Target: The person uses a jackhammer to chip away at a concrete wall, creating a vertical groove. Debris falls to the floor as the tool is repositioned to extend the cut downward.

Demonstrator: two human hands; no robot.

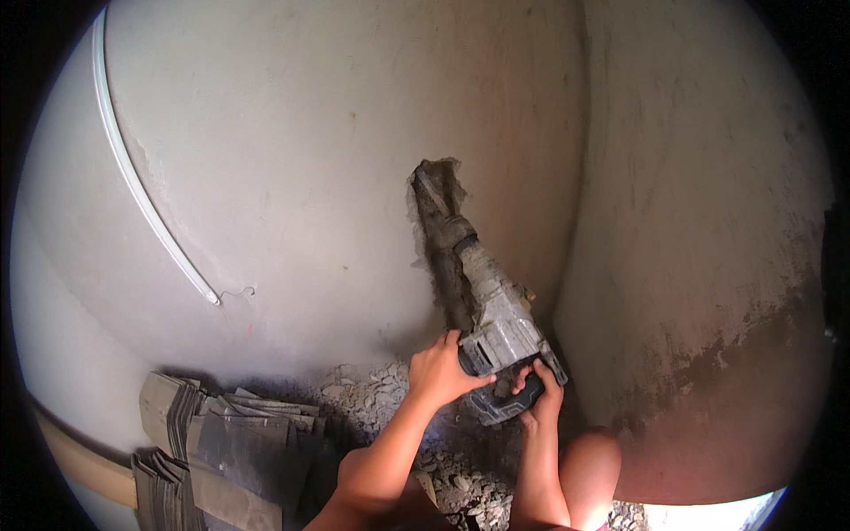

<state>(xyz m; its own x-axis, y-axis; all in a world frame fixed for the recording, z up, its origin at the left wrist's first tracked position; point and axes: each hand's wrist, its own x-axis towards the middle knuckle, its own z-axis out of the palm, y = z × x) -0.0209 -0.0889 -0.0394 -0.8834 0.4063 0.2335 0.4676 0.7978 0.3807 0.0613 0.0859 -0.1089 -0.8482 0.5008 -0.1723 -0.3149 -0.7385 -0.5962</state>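
Your left hand point(434, 372) clasps a dusty grey metal demolition hammer point(506, 323), your right hand point(546, 403) its black looped handle point(503, 412), the slim chisel point(433, 192) atop a rough dark channel point(453, 296) in the pale wall point(301, 168)

Grey drill point(508, 326); handle point(501, 411) perhaps black

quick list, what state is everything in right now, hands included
power hammer: held tilted, tip up and to the left; running or not, can't tell
chisel bit: inside the wall groove
wall groove: cut open, ragged-edged
left hand: gripping the hammer's body
right hand: closed around the rear handle
rubble: broken, loose
grey slabs: in uneven stacks
white strip: fixed to the wall
wire: loose, curled
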